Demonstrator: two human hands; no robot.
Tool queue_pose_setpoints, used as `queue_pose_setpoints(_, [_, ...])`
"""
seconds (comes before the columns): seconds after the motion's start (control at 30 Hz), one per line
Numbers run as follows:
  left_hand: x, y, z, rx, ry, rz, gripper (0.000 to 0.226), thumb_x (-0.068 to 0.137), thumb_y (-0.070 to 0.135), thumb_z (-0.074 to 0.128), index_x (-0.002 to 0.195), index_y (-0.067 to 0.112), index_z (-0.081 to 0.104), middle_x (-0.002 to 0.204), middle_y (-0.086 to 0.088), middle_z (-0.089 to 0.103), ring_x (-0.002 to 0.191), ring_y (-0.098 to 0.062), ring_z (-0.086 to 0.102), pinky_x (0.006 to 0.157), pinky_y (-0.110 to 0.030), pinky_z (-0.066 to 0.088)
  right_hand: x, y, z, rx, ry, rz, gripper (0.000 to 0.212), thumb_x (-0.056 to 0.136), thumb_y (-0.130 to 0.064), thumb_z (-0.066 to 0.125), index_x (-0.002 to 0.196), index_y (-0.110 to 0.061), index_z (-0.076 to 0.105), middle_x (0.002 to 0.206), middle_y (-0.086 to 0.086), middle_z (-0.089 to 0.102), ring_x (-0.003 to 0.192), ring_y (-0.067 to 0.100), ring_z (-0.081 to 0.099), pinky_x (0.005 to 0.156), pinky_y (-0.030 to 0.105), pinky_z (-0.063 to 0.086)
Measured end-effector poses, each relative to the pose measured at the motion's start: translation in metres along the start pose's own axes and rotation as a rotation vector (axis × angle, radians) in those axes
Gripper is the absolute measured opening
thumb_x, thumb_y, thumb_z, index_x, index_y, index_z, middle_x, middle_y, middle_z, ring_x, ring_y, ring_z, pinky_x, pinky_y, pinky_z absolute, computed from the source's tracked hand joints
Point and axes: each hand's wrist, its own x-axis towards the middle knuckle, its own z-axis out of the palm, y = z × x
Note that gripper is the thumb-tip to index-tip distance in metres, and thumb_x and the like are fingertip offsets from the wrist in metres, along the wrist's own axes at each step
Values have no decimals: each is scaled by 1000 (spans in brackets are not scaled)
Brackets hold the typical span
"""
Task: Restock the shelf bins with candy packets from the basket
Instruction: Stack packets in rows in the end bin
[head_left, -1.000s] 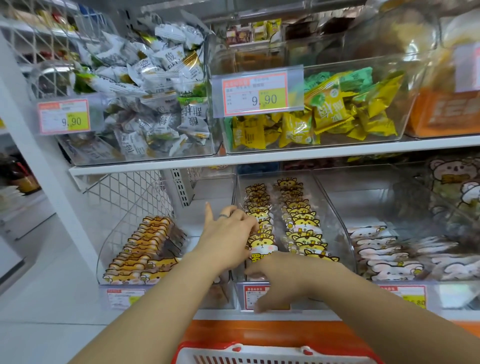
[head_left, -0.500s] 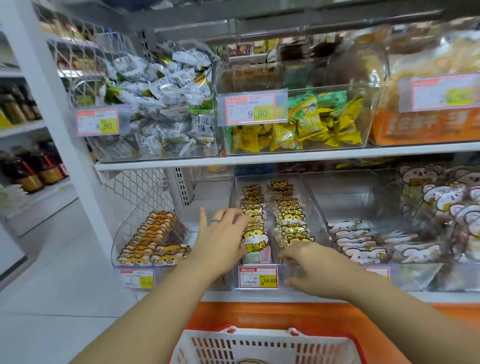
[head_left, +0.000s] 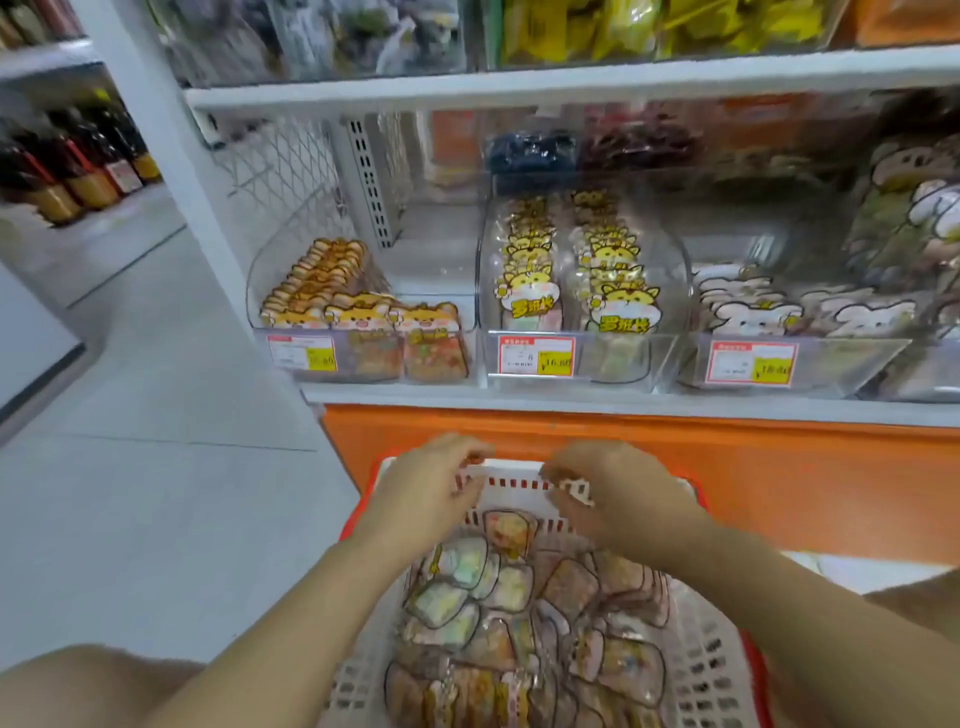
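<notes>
My left hand and right hand hover over the far rim of the basket, fingers curled. Blur hides whether either grips anything. Candy packets lie heaped in the basket, below the shelf bins.

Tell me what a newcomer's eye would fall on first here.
The white basket with a red rim, at the bottom centre, heaped with candy packets, draws the eye first. The left hand and right hand hover over its far edge, beneath a shelf bin of yellow tiger-faced packets.
</notes>
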Motion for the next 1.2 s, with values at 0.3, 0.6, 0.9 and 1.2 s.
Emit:
queue_pose_setpoints(0.3, [-53, -102, 125, 24, -583, -478, 45, 94, 30, 60, 139, 26, 52, 138, 1, 54, 123, -21, 56, 103, -33, 46, -4, 46, 139, 144, -560, 319, 26, 93, -39, 52, 110, -24, 64, 101, -3, 67, 87, 16, 64, 76, 35, 57])
queue_pose_setpoints(0.6, [-91, -116, 195, -63, -700, -667, 63, 95, 45, 59, 152, 30, 35, 155, -11, 37, 135, -29, 45, 108, -40, 43, 40, 32, 208, 521, -664, 534, 42, 96, -38, 56, 136, -26, 56, 136, -6, 53, 119, 12, 52, 92, 25, 44])
queue_pose_setpoints(0.9, [-83, -116, 204, -377, -461, -970, 31, 98, 19, 50, 123, 16, 68, 134, -11, 53, 113, -23, 58, 89, -27, 50, 69, 17, 254, 908, -527, 868, 46, 98, -27, 62, 142, -18, 53, 138, 4, 55, 116, 22, 58, 98, 36, 50])
queue_pose_setpoints(1.2, [-67, -134, 208, -966, 116, -1599, 54, 91, 10, 62, 142, 4, 46, 100, -14, 65, 82, -24, 64, 65, -33, 53, 45, 19, 257, 882, -306, 1053, 24, 92, -21, 70, 106, -3, 76, 90, 8, 71, 81, 17, 66, 64, 25, 56])
